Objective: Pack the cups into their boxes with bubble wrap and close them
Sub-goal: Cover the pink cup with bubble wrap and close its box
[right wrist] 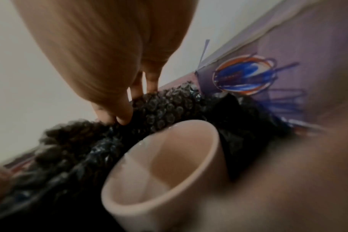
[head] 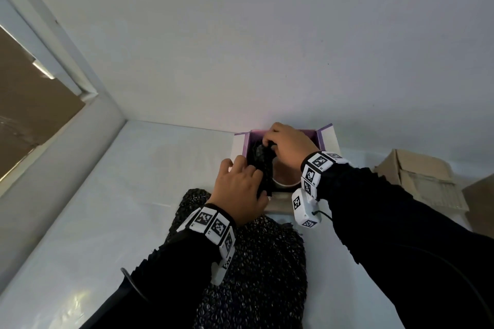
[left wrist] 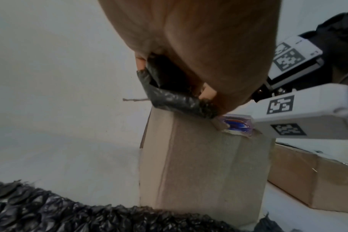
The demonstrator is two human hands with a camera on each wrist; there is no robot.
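Observation:
An open box [head: 324, 139] with a purple inside stands against the back wall. A pale cup [head: 286, 184] sits in it, its mouth [right wrist: 159, 169] facing me. Black bubble wrap [head: 263, 165] is stuffed along the cup's left side. My left hand [head: 251, 171] grips this wrap [left wrist: 169, 97] at the box's near left edge. Farther in, my right hand [head: 270, 144] pinches the wrap [right wrist: 159, 106] between fingertips [right wrist: 123, 117]. The box's brown outer wall [left wrist: 199, 164] and a purple flap with a blue and orange logo [right wrist: 244, 75] show in the wrist views.
A large sheet of black bubble wrap [head: 254, 262] lies on the white table [head: 120, 208] in front of the box. Brown cardboard boxes [head: 417, 176] stand at the right. A wall runs close behind, and a window frame [head: 53, 67] is at the left.

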